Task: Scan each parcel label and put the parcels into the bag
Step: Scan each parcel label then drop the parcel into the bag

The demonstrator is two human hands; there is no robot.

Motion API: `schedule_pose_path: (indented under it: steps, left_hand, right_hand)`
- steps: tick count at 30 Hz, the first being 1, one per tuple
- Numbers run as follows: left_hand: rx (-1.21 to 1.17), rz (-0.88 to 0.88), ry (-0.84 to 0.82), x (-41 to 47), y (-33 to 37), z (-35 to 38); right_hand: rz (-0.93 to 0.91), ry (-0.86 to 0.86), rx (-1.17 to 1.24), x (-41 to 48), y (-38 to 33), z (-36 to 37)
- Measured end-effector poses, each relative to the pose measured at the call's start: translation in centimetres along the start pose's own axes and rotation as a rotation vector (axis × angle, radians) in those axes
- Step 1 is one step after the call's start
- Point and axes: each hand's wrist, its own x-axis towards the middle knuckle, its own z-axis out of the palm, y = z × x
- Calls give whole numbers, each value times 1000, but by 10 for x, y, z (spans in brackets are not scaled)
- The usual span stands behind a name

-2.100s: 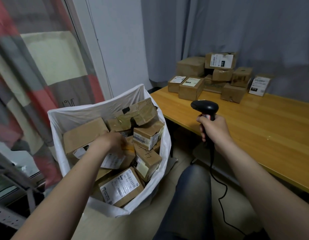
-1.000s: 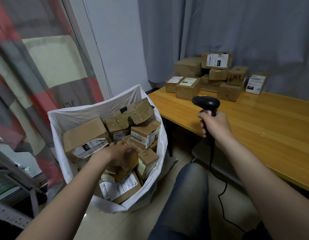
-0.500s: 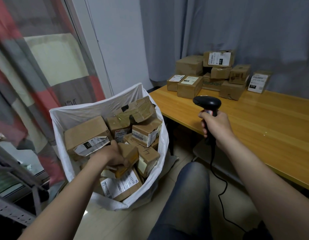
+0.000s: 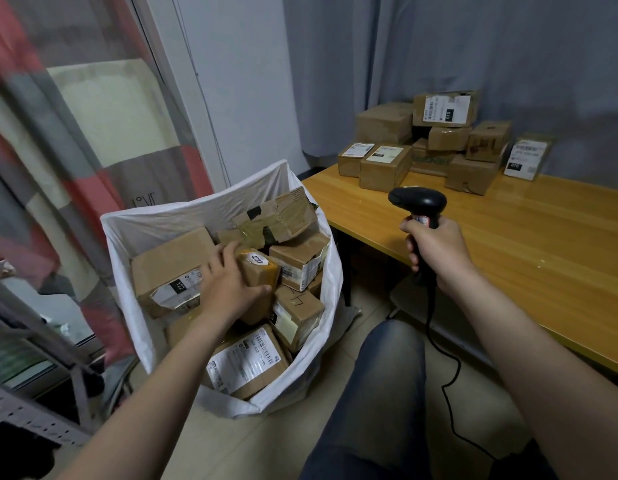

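**Parcel laid among the others in a crowded bag**

Nearest the camera, a knee in jeans (image 4: pixel 377 393) points between the bag and the desk, so the person appears to sit within reach of both. The white bag (image 4: pixel 196 206) stands open on the floor beside the desk's left end, its rim folded wide to take boxes from above. It is filled close to the rim.

The left hand (image 4: pixel 231 285) lies palm down on a small parcel (image 4: pixel 261 271) near the middle of the bag, between a large box by the left wall and a labelled box toward the right wall. Its fingers (image 4: pixel 224 258) are straight and spread across the parcel's top, the thumb stretched along its near side. They touch rather than clutch, which suggests seating it in a gap.

The right hand (image 4: pixel 435 251) hovers over the desk's near edge, fingers curled tightly round the handle of a black scanner (image 4: pixel 418 199). The scanner is held upright, probably ready for the next label. Its cable (image 4: pixel 439 348) hangs to the floor.

On the wooden desk (image 4: pixel 525 244), the stacked parcels (image 4: pixel 435 143) wait at the far edge, against the curtain (image 4: pixel 474 46), several labels facing up.
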Motion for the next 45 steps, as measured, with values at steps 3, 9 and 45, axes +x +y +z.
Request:
schedule_pose_path:
  steps: [3,9,45]
  left_hand:
    - [118,105,-45,0,-2,-6]
    - [210,113,-124,-4,4,-5]
    - [100,327,-313,232,321,80]
  right_hand:
    - [9,3,13,-1,-3,2]
    - [12,6,14,-2,-2,9]
    - [-75,251,-53,161,-75,-106]
